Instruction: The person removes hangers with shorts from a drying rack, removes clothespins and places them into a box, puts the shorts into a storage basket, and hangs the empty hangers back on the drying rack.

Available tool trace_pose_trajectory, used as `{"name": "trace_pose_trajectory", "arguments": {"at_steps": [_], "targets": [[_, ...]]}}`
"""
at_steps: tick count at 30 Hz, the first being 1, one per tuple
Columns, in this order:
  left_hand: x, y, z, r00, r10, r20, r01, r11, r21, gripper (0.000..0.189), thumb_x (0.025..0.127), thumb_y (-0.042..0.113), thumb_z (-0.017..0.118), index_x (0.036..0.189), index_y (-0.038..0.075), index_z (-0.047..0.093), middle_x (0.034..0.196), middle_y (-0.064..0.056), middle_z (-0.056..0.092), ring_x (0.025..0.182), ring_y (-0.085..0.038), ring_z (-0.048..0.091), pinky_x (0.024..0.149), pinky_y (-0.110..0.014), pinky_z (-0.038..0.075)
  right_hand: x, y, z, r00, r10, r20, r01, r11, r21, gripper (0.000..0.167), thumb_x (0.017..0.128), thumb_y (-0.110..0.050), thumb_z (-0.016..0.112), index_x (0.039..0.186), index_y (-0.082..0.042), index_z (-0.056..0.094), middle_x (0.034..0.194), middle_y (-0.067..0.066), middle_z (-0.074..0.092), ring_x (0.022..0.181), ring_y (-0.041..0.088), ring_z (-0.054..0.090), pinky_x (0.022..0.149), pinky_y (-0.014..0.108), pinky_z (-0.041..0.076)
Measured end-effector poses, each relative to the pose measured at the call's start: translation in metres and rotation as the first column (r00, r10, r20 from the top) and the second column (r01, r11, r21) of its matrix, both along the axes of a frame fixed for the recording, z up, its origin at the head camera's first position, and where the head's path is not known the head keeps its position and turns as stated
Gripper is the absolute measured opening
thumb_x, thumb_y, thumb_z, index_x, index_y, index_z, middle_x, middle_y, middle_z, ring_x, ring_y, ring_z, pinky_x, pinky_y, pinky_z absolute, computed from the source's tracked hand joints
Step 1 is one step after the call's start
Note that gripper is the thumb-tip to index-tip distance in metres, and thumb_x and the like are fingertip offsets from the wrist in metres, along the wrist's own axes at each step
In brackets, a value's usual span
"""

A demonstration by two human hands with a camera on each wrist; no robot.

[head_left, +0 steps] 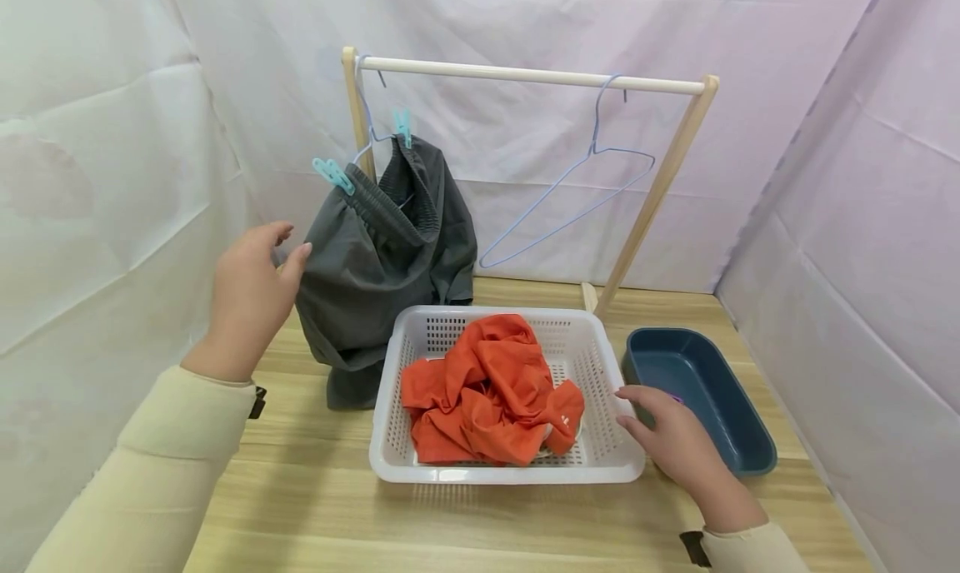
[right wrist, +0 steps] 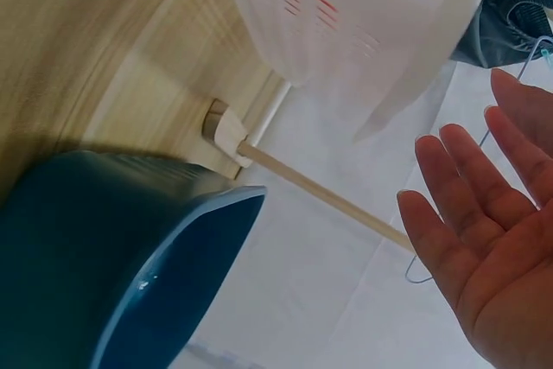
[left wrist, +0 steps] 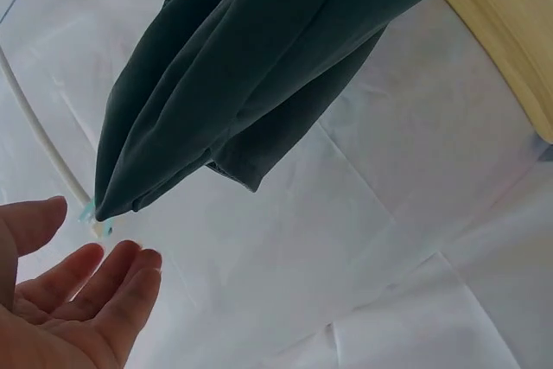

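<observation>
Dark grey elastic-waist shorts hang from a blue wire hanger at the rack's left end, fastened by two turquoise clothespins. Beside the shorts' left edge is my left hand, its fingers loosely bent with nothing between them; the left wrist view shows a gap to the cloth. My right hand hovers by the right rim of a white plastic basket, fingers relaxed and holding nothing. Inside that basket lies a crumpled orange-red garment.
A second blue wire hanger hangs bare on the right of the white rail, which has wooden legs. At the right stands a dark blue tub, with something purple partly hidden behind my hand. White sheeting surrounds the wooden table.
</observation>
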State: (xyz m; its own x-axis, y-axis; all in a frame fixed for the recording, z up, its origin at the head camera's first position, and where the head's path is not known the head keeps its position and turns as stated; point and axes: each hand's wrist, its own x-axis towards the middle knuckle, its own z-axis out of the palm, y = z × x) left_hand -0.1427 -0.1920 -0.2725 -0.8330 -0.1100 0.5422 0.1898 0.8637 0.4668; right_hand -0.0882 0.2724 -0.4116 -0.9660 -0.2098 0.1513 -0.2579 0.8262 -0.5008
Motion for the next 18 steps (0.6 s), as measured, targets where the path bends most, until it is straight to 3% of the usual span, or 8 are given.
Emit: {"name": "trace_pose_trajectory", "arguments": {"at_steps": [4, 9, 14, 18], "targets": [[-0.007, -0.002, 0.005, 0.993, 0.017, 0.119, -0.021, 0.999, 0.037, 0.039, 0.097, 0.017, 0.057, 0.126, -0.009, 0.055, 0.123, -0.028, 0.059, 0.112, -0.044, 0.054, 0.093, -0.057, 0.043, 0.001, 0.002, -0.002, 1.000, -0.018, 0.012, 0.017, 1.000, 0.008, 0.037, 0.082, -0.009, 0.075, 0.118, -0.002, 0.065, 0.121, 0.019, 0.063, 0.116, 0.041, 0.055, 0.094, 0.059, 0.044], [-0.015, -0.001, 0.012, 0.970, 0.020, 0.240, -0.045, 0.994, 0.100, 0.043, 0.099, 0.024, 0.053, 0.130, -0.006, 0.054, 0.127, -0.026, 0.057, 0.116, -0.040, 0.053, 0.094, -0.055, 0.045, 0.001, 0.004, -0.005, 0.999, -0.050, 0.020, 0.050, 0.998, 0.026, 0.038, 0.083, -0.009, 0.074, 0.119, 0.000, 0.064, 0.121, 0.020, 0.063, 0.116, 0.041, 0.055, 0.094, 0.059, 0.043], [-0.022, 0.003, 0.016, 0.954, 0.012, 0.300, -0.057, 0.988, 0.144, 0.043, 0.100, 0.025, 0.052, 0.130, -0.005, 0.054, 0.123, -0.026, 0.058, 0.112, -0.039, 0.053, 0.092, -0.053, 0.046, 0.000, 0.006, -0.008, 0.996, -0.083, 0.039, 0.082, 0.996, 0.040, 0.038, 0.086, -0.010, 0.072, 0.121, 0.002, 0.062, 0.124, 0.024, 0.060, 0.118, 0.044, 0.053, 0.099, 0.063, 0.038], [-0.027, 0.004, 0.016, 0.943, 0.009, 0.334, -0.059, 0.988, 0.141, 0.042, 0.100, 0.024, 0.052, 0.129, -0.005, 0.054, 0.123, -0.027, 0.056, 0.111, -0.040, 0.052, 0.092, -0.054, 0.046, 0.000, 0.007, -0.010, 0.992, -0.115, 0.050, 0.113, 0.993, 0.043, 0.039, 0.086, -0.010, 0.071, 0.122, 0.001, 0.061, 0.124, 0.025, 0.059, 0.116, 0.045, 0.053, 0.093, 0.061, 0.043]]}}
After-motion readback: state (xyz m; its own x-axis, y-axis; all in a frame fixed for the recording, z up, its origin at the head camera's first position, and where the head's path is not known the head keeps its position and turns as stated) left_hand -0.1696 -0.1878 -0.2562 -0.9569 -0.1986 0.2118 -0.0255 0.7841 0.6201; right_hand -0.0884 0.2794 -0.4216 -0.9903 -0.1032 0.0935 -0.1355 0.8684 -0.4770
